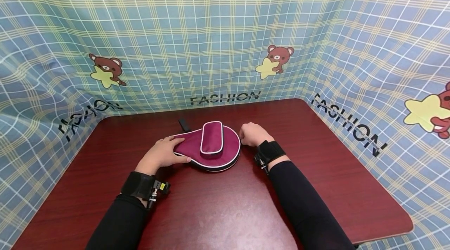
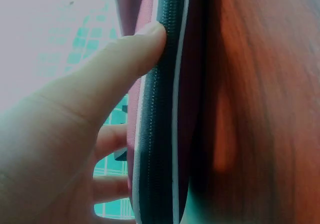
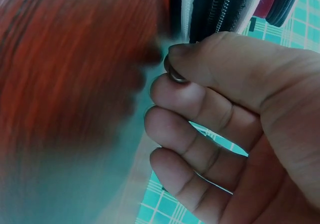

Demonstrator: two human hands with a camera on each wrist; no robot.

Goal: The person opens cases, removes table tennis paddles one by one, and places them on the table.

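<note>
A maroon paddle-shaped case [image 1: 230,146] with white piping lies flat on the table, its round end to the right. A small raised pocket [image 1: 212,136] sits on top. My left hand [image 1: 162,153] grips the narrow end, the thumb [image 2: 142,46] pressed along the black zipper band [image 2: 162,108] and the other fingers across the upper face. At the round end, my right hand [image 1: 254,134] pinches a small metal zipper pull [image 3: 176,75] between thumb and forefinger, just beside the zipper teeth [image 3: 224,6]. Its other fingers are curled in, and most of the pull is hidden.
A black strap [image 1: 184,125] sticks out behind the case's narrow end. The dark red wooden table [image 1: 218,211] has a checked curtain [image 1: 197,39] behind it and along both sides. Black wrist bands [image 1: 138,184] with small cameras sit on both wrists.
</note>
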